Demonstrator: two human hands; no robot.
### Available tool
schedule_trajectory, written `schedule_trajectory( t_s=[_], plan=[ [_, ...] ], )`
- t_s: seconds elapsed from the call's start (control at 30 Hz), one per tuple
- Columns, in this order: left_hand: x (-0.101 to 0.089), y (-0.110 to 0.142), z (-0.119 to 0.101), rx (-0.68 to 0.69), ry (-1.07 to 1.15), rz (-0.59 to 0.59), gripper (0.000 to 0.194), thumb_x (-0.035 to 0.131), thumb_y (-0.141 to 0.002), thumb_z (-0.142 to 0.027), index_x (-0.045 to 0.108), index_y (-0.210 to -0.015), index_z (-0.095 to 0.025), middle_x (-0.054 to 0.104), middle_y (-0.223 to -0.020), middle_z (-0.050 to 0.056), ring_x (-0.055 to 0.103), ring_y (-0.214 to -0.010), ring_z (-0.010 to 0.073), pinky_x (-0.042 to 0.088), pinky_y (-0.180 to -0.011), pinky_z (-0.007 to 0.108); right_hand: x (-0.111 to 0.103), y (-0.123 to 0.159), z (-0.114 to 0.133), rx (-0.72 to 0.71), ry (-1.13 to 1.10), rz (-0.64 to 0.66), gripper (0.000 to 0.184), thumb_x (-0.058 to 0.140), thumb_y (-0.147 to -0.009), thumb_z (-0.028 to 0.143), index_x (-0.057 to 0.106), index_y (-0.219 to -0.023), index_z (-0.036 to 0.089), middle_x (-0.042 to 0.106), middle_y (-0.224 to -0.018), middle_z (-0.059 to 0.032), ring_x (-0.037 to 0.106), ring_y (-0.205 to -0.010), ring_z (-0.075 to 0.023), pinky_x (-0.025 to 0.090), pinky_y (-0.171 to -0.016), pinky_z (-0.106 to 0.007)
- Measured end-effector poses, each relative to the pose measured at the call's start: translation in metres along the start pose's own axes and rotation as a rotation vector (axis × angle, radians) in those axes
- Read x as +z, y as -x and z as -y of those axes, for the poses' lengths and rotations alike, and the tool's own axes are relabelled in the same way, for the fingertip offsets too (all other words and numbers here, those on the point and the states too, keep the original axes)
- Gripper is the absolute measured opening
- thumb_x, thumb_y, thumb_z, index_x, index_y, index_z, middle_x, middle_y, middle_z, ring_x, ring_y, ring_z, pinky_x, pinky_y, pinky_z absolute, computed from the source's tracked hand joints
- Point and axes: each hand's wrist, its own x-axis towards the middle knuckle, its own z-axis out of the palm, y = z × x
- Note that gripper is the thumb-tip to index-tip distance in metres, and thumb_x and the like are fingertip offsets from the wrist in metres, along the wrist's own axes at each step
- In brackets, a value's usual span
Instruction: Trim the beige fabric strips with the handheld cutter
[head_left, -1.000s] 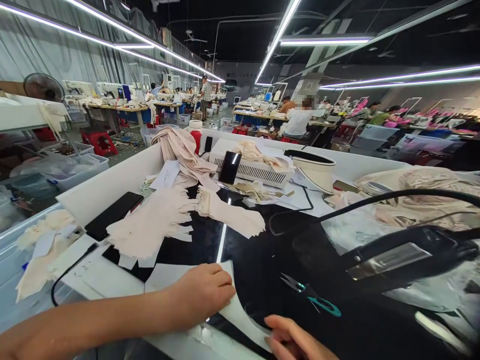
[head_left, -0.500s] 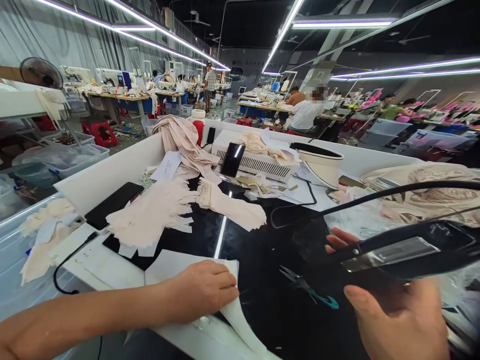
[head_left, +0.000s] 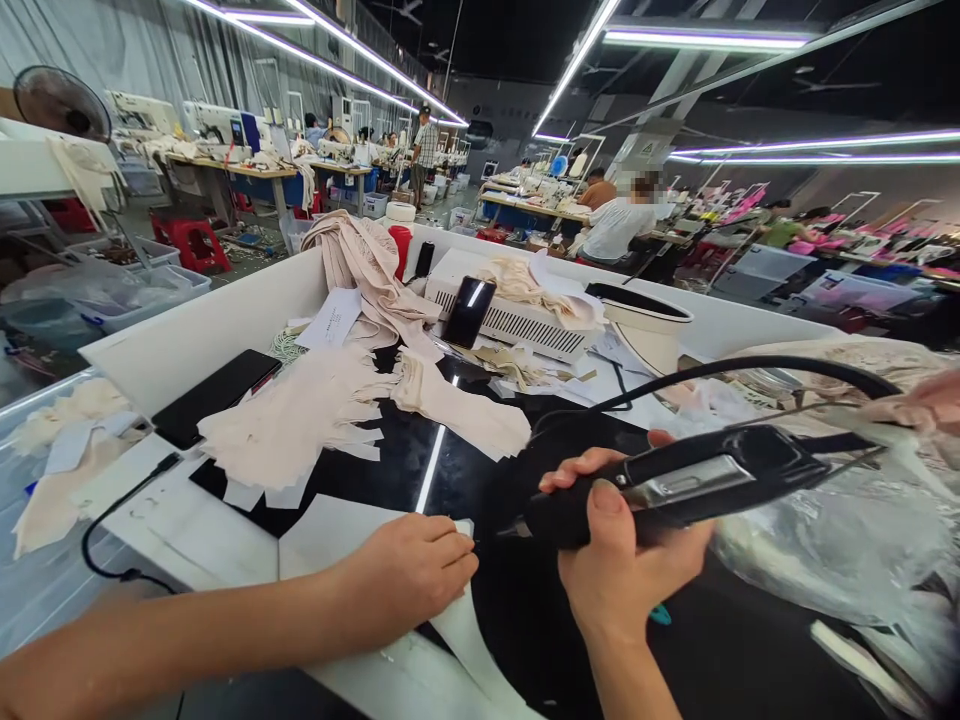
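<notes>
My left hand (head_left: 409, 570) lies at the front of the table with its fingers closed over the corner of a white sheet (head_left: 337, 525). The sheet's edge curves down towards me below the fingers. My right hand (head_left: 637, 540) is wrapped round a black corded handheld tool (head_left: 697, 480) with a silver plate on its side and a pointed tip facing left. That tip hovers to the right of my left hand, over the black tabletop (head_left: 540, 610). Mostly hidden behind my right wrist are snips, with a bit of teal handle (head_left: 660, 614) showing.
Stacks of pale cut fabric (head_left: 292, 425) lie ahead, with a phone (head_left: 469, 312) leaning on a vented white box (head_left: 525, 320). A black tablet-like slab (head_left: 217, 395) is at left. Clear plastic bags (head_left: 840, 540) fill the right side. Another person's blurred hand (head_left: 926, 405) appears at the right edge.
The black tool has moved left and my right hand has closed round it, from open fingers beside it. Another person's hand has come into view at right. My left hand stays on the sheet.
</notes>
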Motion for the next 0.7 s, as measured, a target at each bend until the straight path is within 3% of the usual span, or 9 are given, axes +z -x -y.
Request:
schedule_trajectory(
  t_s=[0.37,0.7],
  plan=[
    [-0.001,0.002,-0.008,-0.054,-0.015,-0.198,0.018,0.053,-0.113,-0.013,0.071,-0.111,-0.011,0.078,-0.113,0.008,0.074,-0.104,0.0188,0.061,-0.093,0.03,0.017,0.0,-0.012,0.015,-0.12,-0.006,0.052,0.09,-0.078,0.036,0.063,-0.121,0.028,0.07,-0.077,0.006,0.063,-0.056,-0.0155,0.057,-0.049,-0.029],
    [-0.005,0.001,-0.008,-0.057,0.001,-0.174,0.022,0.051,-0.114,-0.013,0.073,-0.111,-0.01,0.078,-0.114,0.008,0.073,-0.108,0.0182,0.061,-0.097,0.03,0.02,0.0,-0.009,0.026,-0.147,0.009,0.049,0.09,-0.079,0.04,0.066,-0.12,0.027,0.067,-0.076,0.0056,0.062,-0.055,-0.0152,0.057,-0.048,-0.03]
  ],
)
